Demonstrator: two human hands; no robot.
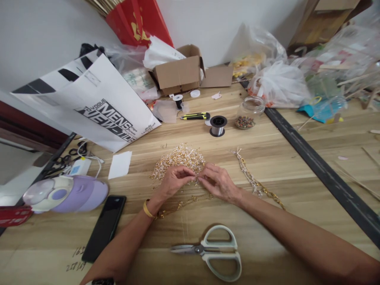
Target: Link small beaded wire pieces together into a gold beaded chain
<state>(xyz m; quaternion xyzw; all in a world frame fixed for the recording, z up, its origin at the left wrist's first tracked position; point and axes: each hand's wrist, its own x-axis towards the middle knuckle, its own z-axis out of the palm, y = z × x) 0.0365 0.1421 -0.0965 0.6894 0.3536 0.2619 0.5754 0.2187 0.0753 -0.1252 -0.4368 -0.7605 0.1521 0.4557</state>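
My left hand [177, 181] and my right hand [217, 182] meet fingertip to fingertip at the front edge of a pile of small gold and clear beads [179, 156]. Both hands pinch at something too tiny to make out. Below them a beaded gold strand [179, 206] lies on the wood, running from near my left wrist toward my right hand. Right of my right hand rests another strand of gold and clear beads [247, 174]. White-handled scissors [212, 253] lie nearer to me, blades pointing left.
Behind the pile are a spool of clear line [218, 126], a yellow-black utility knife [195, 116] and a jar of dark beads [249, 113]. A phone [105, 227] and purple bottle [74, 194] lie left. Bags and a cardboard box [179, 73] line the back.
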